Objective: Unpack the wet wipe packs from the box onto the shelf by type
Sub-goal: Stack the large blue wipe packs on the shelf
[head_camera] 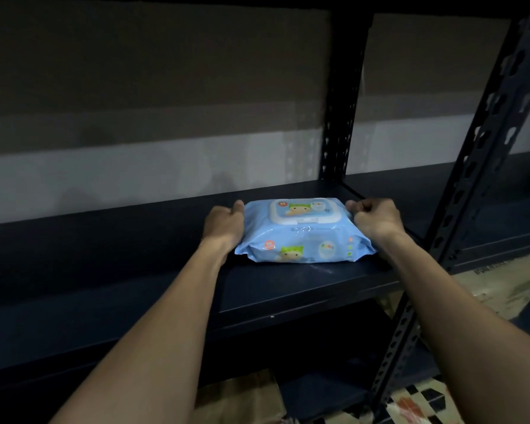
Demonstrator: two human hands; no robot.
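Fingers of the left hand (pixel 224 223) curl onto the left end of the wet wipe pack (pixel 303 234); right hand (pixel 377 220) fingers pinch its right end. Both forearms reach straight forward, palms down. Pack: light blue film, white flip lid on top, cartoon print, lying flat on the dark shelf (pixel 104 264), near a slotted upright (pixel 338 127).

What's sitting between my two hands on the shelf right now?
In the head view, a blue wet wipe pack lies flat on the dark shelf, between the left hand and right hand.
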